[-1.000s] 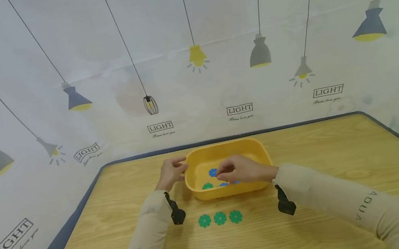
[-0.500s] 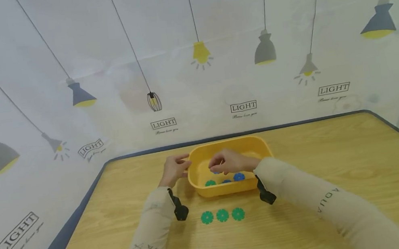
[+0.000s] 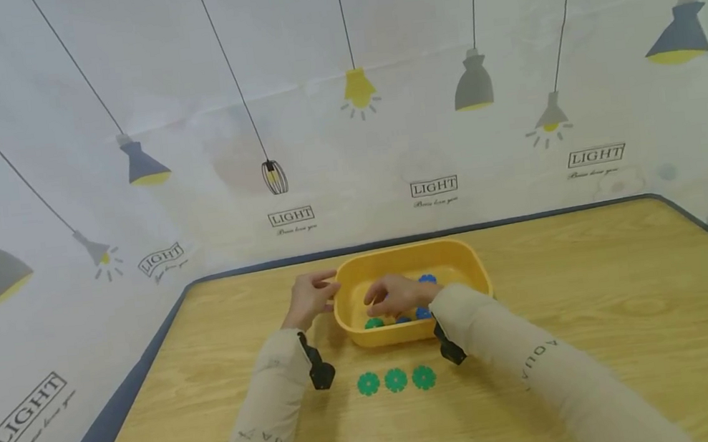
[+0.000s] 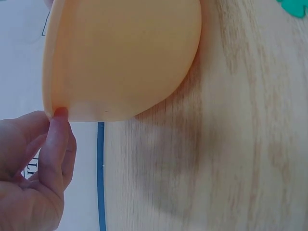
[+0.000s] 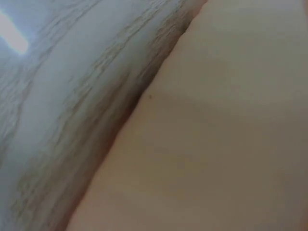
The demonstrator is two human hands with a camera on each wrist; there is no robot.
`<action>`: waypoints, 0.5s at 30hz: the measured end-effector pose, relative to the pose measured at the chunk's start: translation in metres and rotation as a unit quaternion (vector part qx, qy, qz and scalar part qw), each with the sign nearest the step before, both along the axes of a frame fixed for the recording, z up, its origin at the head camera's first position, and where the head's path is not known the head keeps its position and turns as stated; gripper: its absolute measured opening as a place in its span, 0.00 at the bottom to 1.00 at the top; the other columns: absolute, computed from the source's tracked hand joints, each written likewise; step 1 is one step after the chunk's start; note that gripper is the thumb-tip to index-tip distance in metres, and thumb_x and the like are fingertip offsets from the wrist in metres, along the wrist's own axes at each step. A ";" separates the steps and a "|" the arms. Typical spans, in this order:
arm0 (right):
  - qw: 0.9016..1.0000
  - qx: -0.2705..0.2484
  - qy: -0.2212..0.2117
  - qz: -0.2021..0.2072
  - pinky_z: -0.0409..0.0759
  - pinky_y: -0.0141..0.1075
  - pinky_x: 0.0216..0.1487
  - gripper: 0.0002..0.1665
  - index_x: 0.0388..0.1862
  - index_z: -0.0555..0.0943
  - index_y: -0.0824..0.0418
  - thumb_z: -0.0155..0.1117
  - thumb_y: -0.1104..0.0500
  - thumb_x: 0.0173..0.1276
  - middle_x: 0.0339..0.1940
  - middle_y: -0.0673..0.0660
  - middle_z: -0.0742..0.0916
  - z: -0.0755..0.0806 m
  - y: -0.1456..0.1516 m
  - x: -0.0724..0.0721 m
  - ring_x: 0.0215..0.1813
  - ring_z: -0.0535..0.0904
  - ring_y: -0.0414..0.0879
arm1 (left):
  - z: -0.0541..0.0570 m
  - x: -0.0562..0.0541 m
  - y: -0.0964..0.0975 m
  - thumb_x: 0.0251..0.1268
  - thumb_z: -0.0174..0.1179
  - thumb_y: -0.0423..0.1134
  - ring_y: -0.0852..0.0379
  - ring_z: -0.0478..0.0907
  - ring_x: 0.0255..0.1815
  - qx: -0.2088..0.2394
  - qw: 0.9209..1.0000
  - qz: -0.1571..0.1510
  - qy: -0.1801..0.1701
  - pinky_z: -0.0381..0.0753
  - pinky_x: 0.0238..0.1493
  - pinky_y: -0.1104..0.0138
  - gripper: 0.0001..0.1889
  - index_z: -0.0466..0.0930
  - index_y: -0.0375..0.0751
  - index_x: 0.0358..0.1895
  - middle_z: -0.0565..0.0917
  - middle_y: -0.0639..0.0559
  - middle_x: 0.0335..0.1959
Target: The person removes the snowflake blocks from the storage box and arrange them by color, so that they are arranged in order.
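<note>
A yellow plastic basin [image 3: 473, 269] stands near the table's back edge, holding a green snowflake disc [image 3: 374, 323] and several blue snowflake discs [image 3: 427, 279]. My left hand [image 3: 307, 299] holds the basin's left end; in the left wrist view, the fingers [image 4: 54, 154] meet at its rim. Inside the basin, my right hand [image 3: 394, 296] reaches down with curled fingers, close above the green disc. I cannot tell whether anything is between those fingertips. Only the basin's pale outer wall [image 5: 207, 134] and wood show in the right wrist view, the hand being out of sight.
Three green snowflake discs [image 3: 396, 380] lie in a row on the wooden table [image 3: 594, 282], in front of the basin. Behind the table hangs a white wall covering [image 3: 346, 142] printed with lamps. A dark blue strip [image 3: 255, 267] runs along the table's back edge.
My right hand has moved left and down inside the basin, over where a blue disc lay. Another blue disc now shows behind the right wrist. The left hand stays at the basin's end.
</note>
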State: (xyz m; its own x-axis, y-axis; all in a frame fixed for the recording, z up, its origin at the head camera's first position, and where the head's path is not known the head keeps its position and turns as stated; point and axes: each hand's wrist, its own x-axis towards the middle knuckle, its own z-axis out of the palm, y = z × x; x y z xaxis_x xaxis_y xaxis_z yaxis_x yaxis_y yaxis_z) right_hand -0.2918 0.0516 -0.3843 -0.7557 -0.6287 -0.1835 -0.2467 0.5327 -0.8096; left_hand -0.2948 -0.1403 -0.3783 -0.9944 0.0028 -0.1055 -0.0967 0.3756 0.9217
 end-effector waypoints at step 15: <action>0.999 0.042 0.016 0.004 0.77 0.34 0.44 0.18 0.47 0.77 0.67 0.62 0.69 0.55 0.42 0.57 0.81 -0.012 -0.005 -0.007 0.45 0.74 0.47 | 0.001 0.000 0.000 0.59 0.55 0.30 0.42 0.78 0.40 -0.011 1.000 -0.010 0.001 0.82 0.29 0.65 0.19 0.72 0.33 0.55 0.76 0.36 0.40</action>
